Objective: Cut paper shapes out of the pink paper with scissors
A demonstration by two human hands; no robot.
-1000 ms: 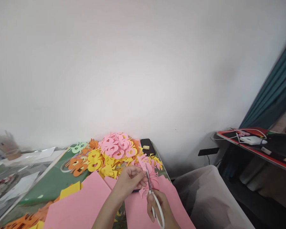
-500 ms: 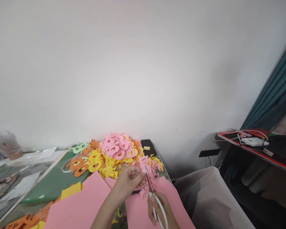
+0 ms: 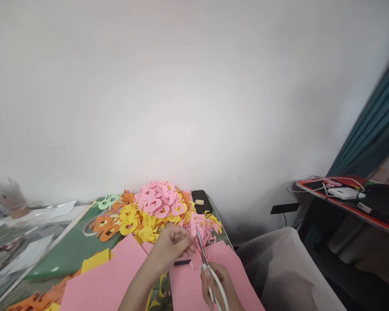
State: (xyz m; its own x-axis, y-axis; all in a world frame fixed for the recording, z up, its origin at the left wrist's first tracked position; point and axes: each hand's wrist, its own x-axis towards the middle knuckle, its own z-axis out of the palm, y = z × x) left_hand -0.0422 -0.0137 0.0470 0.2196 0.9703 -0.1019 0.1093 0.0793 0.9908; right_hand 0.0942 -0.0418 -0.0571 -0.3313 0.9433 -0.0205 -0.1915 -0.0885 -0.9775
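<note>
My right hand (image 3: 222, 283) grips white-handled scissors (image 3: 216, 280) by the loops, their metal blades pointing up and away from me. Close by on the left, my left hand (image 3: 178, 244) has its fingers curled in a pinch on a pink paper piece (image 3: 197, 255) that lies against the blades. Much of that piece is hidden behind the fingers and scissors. Beyond the blade tips lie pink and yellow paper scraps (image 3: 209, 226). Under my hands is a pink paper sheet (image 3: 188, 289), and a dark bar-shaped thing (image 3: 182, 262) pokes out below my left fingers.
A heap of pink cut-outs (image 3: 158, 198) rises over yellow cut-outs (image 3: 129, 218) and orange ones (image 3: 105, 226). Behind the scraps rests a black phone (image 3: 201, 201). More pink paper (image 3: 106, 276) and a green mat (image 3: 71, 246) spread leftward. A red-edged table (image 3: 376, 216) stands at right.
My left hand has shifted slightly left, and more of the dark bar shows beneath it. The scissors stay close to the same spot, with their blades looking closer together.
</note>
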